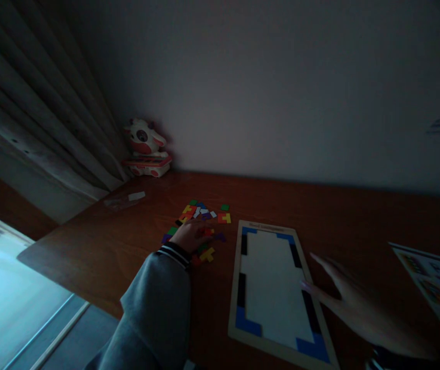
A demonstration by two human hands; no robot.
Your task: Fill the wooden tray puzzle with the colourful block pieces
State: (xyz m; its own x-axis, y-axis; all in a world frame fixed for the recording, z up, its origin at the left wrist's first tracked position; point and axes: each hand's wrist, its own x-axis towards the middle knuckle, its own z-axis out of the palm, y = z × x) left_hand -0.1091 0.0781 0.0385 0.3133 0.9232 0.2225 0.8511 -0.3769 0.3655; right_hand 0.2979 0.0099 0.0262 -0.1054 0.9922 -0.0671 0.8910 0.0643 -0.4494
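My left hand [191, 235], in a grey sleeve with a striped cuff, reaches over a loose pile of coloured flat puzzle pieces. Its thumb and fingers look apart, though the dim light hides whether the fingertips touch a piece. Around it lie a yellow piece [207, 255], a green piece [172, 231], a purple piece [220, 237] and several others. To the right is a wooden puzzle board [234, 303] with blue and black pieces set along its inner edges and a bare white middle. My right hand [353, 303] is open at the board's right side, one fingertip over a black piece [311, 311].
A printed sheet [436, 288] lies on the brown table [139, 257] at the right. A cow-shaped toy [147, 146] stands in the back left corner, near a clear plastic wrapper [122, 202]. Behind are a wall and a curtain [46, 103]. The table's rounded edge is at left.
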